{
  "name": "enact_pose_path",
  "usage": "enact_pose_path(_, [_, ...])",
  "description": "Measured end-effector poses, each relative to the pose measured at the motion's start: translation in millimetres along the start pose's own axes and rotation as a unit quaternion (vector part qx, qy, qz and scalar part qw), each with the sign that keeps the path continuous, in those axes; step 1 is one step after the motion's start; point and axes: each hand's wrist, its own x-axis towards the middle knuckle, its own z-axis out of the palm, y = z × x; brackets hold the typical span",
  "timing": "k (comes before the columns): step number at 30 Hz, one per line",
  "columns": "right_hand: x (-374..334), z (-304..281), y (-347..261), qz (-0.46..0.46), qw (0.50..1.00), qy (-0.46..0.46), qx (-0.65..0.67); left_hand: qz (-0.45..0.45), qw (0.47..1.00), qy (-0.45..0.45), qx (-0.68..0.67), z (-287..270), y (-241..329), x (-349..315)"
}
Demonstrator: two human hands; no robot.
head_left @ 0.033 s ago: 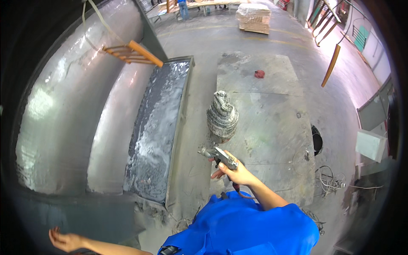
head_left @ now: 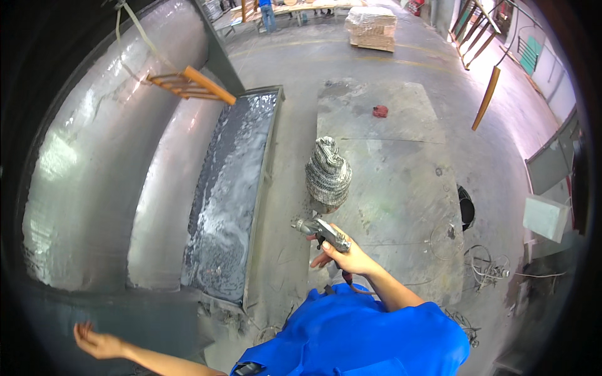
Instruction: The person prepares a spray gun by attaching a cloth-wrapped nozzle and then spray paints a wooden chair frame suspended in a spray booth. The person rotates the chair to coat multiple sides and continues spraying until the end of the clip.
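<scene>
My right hand [head_left: 352,255] grips a metal spray gun [head_left: 321,233] in front of my body, its nozzle pointing left. A hose with a red fitting [head_left: 347,276] runs down from the gun's handle toward my blue clothing. Just beyond the gun is a grey-and-white knitted cap [head_left: 328,172], and what it covers is mostly hidden. At the lower left, my left arm reaches out sideways. My left hand [head_left: 99,343] is raised there with loosely bent fingers and nothing in it, near a dark panel [head_left: 144,319].
On the left, a long trough of foamy liquid [head_left: 229,207] runs beside wet metal sheets [head_left: 81,163]. A slatted wooden piece [head_left: 194,86] hangs above them. More wooden pieces [head_left: 486,98] hang at right. A red lump [head_left: 380,111], a black bucket [head_left: 466,208] and tangled cables [head_left: 486,266] lie on the floor.
My left hand is slightly higher. The far scene has shifted a little to the left in the view. The right hand keeps its hold on the spray gun.
</scene>
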Motion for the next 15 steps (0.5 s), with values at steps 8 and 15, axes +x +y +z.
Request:
enact_pose_path(8, [48.6, -166.0, -75.2, -0.052, 0.997, 0.033, 0.056, -0.18, 0.867, -0.355, -0.298, 310.5, 214.9, -182.7])
enact_pose_path(15, [82.1, -276.3, -110.3, -0.069, 0.992, 0.068, 0.084, -0.294, 0.798, -0.415, -0.324, 546.0, 339.9, -250.4])
